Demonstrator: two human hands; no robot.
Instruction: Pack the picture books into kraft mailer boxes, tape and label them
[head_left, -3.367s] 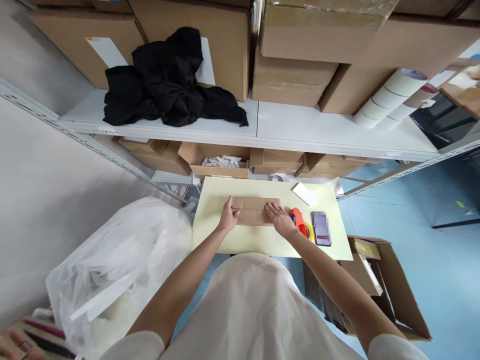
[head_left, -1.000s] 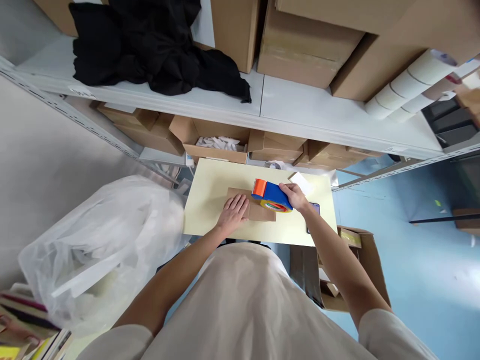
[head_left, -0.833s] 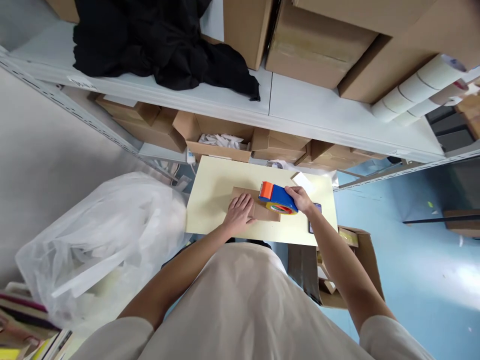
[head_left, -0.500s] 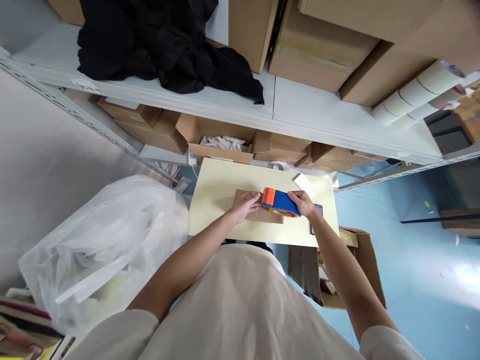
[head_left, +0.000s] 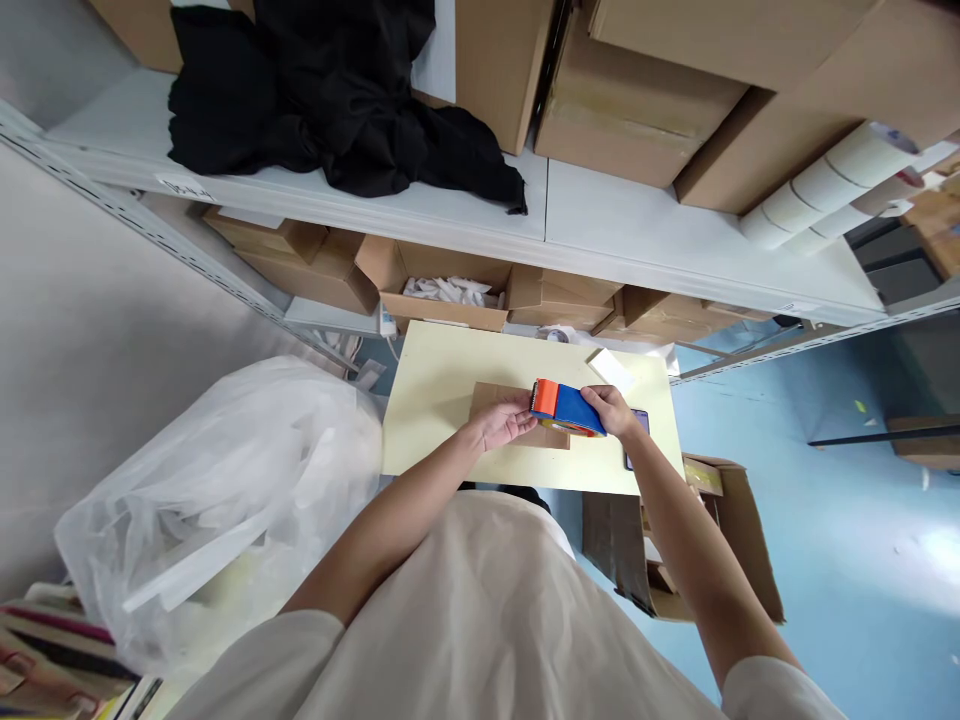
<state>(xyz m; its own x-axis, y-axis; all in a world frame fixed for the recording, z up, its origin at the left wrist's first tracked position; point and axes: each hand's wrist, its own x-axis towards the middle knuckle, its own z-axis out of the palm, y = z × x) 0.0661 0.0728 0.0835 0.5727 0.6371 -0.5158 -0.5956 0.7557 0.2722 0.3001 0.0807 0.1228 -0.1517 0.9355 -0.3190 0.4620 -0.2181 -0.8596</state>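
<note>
My right hand (head_left: 609, 408) is closed around the rear of a blue and orange tape dispenser (head_left: 577, 408), which is tilted over the table. A roll of tape shows at its lower side. Beside the orange, toothed front end is my left hand (head_left: 504, 420), palm partly turned up, its fingers apart and close to the teeth. Whether a tape end lies at those fingertips cannot be made out. Below both hands a flat brown cardboard box (head_left: 553, 438) rests on the pale yellow table (head_left: 427, 400), partly covered by my left hand and the dispenser.
A white box (head_left: 611, 370) and a phone (head_left: 639, 420) lie at the table's right. An open carton (head_left: 754, 540) stands on the floor to the right, a plastic bag (head_left: 225, 480) to the left. Behind rises a shelf (head_left: 600, 215) with cartons, black cloth (head_left: 360, 120) and tape rolls (head_left: 832, 185).
My left hand has turned its palm further up, and its fingers have spread a little at the dispenser's front. The right hand keeps its hold on the dispenser. The whole view has shifted slightly.
</note>
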